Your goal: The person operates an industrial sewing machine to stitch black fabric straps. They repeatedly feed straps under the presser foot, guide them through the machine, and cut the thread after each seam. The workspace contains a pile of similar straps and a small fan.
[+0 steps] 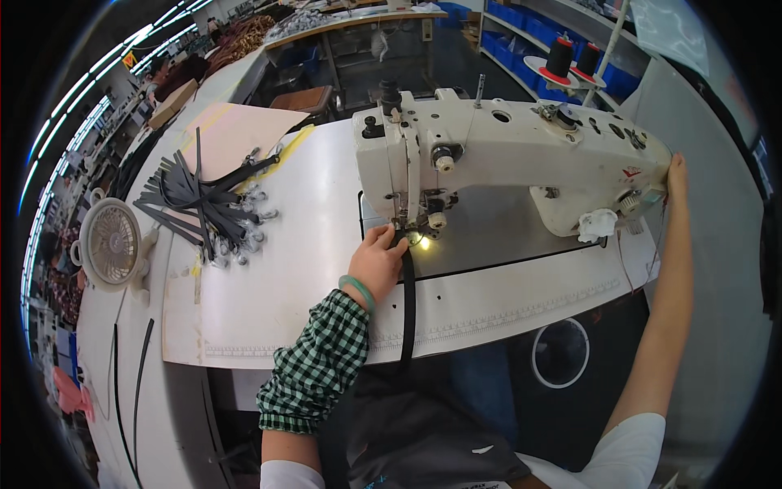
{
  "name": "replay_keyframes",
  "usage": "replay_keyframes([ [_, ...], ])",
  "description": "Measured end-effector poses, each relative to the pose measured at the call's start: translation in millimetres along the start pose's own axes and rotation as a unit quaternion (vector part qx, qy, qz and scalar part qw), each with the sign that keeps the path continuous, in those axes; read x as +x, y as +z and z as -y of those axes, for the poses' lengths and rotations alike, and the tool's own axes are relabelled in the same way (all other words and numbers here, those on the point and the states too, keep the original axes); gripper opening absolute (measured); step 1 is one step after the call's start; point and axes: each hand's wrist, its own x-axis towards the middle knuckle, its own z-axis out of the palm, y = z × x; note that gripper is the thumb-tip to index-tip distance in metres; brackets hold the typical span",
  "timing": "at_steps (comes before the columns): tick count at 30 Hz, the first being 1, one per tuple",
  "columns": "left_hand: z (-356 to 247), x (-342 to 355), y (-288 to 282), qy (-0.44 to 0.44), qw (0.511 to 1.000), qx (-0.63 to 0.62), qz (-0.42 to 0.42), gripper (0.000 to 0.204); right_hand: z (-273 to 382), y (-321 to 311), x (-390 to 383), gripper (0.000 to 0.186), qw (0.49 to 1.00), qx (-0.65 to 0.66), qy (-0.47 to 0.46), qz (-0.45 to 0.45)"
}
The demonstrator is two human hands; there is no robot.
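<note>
A white industrial sewing machine (505, 134) stands on the pale table, its small lamp lit beside the needle. Under the presser foot runs the end of a black strap (409, 310), which hangs down over the table's front edge. My left hand (379, 257) pinches this strap close to the foot; a green bangle and a checked sleeve cover are on that arm. My right hand (677, 175) is curled round the machine's right end, at the handwheel, which is mostly hidden. To the left lies a heap of black straps (199, 196) with clear-wrapped metal ends.
A small fan (112, 244) stands at the left table edge. Pink card (244, 134) lies behind the strap heap. Black thread cones (560, 61) stand behind the machine. A printed ruler (521, 314) runs along the front edge. Shelves with blue bins (509, 53) are farther back.
</note>
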Motion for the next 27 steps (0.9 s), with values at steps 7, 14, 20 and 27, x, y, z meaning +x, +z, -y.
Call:
replay_keyframes([
  [7,3.5,-1.2,0.7,0.01,1.0,-0.003,-0.007,0.037,-29.2,5.2,37.9,0.054,0.991,-0.099,-0.041,0.085],
  [14,4.8,2.9,6.5,0.009,1.0,-0.02,-0.014,0.036,-59.2,2.2,48.1,0.063,0.992,-0.094,0.044,0.076],
  [20,5.8,-1.8,1.9,-0.009,1.0,-0.013,-0.007,0.036,-27.5,7.9,27.8,0.058,0.992,-0.111,-0.009,0.064],
  [27,7.6,-2.9,0.6,-0.014,1.0,-0.001,0.013,0.033,-19.3,-2.4,9.8,0.055,0.99,-0.065,-0.008,0.122],
])
